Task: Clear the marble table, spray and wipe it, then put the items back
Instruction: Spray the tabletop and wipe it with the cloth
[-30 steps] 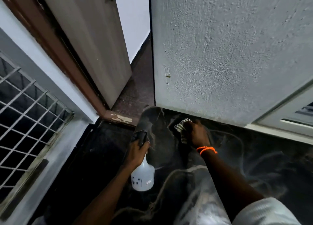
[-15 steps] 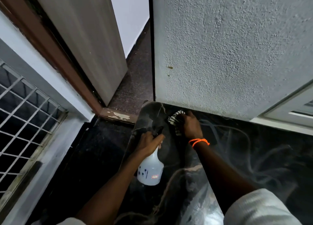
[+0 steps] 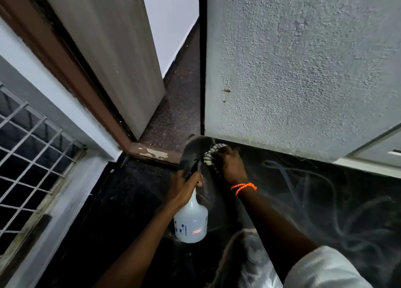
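Clearly the wiping is on: the right hand (image 3: 231,166) presses a striped cloth (image 3: 211,156) onto the far left corner of the marble table (image 3: 325,201), tight against the rough wall (image 3: 303,70), fingers curled over the bunched fabric, wrist bent down, an orange band (image 3: 244,188) on it. The left hand (image 3: 184,184) grips the neck of the spray bottle (image 3: 191,222), finger near the trigger, nozzle aimed at the same corner, probably ready to wet it again. Both forearms reach forward, nearly parallel.

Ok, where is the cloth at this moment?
In the head view, the striped cloth is under the right hand at the marble table's far left corner, against the rough wall.
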